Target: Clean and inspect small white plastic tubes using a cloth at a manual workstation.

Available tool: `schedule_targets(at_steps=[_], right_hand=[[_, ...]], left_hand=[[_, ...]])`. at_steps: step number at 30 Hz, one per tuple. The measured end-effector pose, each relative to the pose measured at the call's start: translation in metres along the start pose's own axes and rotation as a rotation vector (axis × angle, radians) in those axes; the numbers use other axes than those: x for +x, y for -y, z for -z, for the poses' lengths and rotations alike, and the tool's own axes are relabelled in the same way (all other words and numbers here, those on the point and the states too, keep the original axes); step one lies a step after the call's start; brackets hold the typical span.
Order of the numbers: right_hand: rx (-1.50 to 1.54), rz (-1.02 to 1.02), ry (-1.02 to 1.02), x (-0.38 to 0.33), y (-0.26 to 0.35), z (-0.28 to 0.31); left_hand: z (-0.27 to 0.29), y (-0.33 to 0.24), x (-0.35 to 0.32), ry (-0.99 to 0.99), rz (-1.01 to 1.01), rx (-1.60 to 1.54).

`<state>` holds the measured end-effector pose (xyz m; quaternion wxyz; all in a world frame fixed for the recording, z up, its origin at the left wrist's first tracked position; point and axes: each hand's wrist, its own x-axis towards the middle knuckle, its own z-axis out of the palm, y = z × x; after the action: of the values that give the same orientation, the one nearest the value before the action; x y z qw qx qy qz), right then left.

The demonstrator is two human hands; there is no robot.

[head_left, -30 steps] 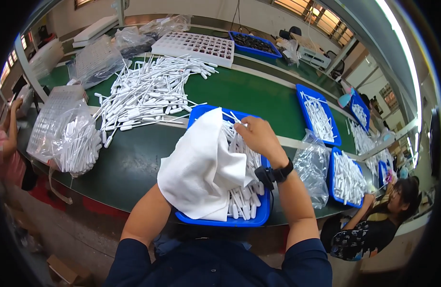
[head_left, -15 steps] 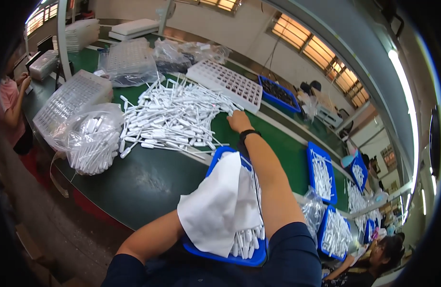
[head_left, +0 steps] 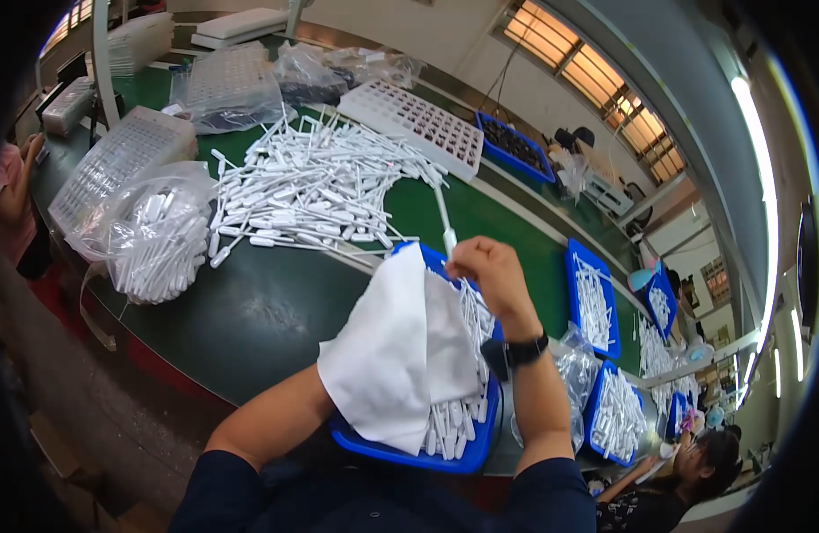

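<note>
My right hand point(head_left: 494, 271) is raised over the far right corner of a blue tray point(head_left: 480, 457). Its fingers pinch a white plastic stick point(head_left: 445, 222) by its thick, bulb-like end, the thin stem pointing away from me. A white cloth point(head_left: 383, 351) drapes over much of the tray. From the left my left forearm point(head_left: 271, 413) reaches under it, so the cloth hides my left hand and its fingers. More white sticks point(head_left: 452, 428) lie in the tray, showing beside the cloth. Beyond the tray spreads a large loose pile of the same sticks point(head_left: 311, 191).
A clear bag of sticks point(head_left: 160, 249) and a clear plastic tray point(head_left: 120, 169) lie left of the pile. Behind it sits a white tray with rows of holes point(head_left: 418, 129). More stick-filled blue trays point(head_left: 618, 413) stand at right, near another person point(head_left: 707, 466).
My right hand has drawn back from the pile's right edge toward me, a stick now visible in its fingers. The left arm and cloth stay over the tray. The view has shifted slightly.
</note>
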<state>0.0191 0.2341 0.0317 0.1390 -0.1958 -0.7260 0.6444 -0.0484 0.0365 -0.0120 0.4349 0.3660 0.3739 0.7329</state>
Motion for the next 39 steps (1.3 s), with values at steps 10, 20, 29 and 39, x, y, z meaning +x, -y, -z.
schedule_targets(at_steps=[10,20,29,39], right_hand=[[-0.009,-0.160,0.148,-0.119,-0.023,-0.047],[-0.136,-0.078,0.011,-0.132,-0.031,-0.056],[-0.057,-0.135,0.093,-0.131,-0.037,-0.049],[0.120,-0.048,0.165,-0.139,-0.047,-0.030]], left_hand=[[-0.013,0.011,-0.004,0.427,0.063,0.117],[-0.023,0.005,-0.026,0.220,-0.201,0.639],[-0.019,0.002,-0.069,0.056,-0.396,1.014],[-0.010,0.038,-0.009,0.014,0.220,-0.167]])
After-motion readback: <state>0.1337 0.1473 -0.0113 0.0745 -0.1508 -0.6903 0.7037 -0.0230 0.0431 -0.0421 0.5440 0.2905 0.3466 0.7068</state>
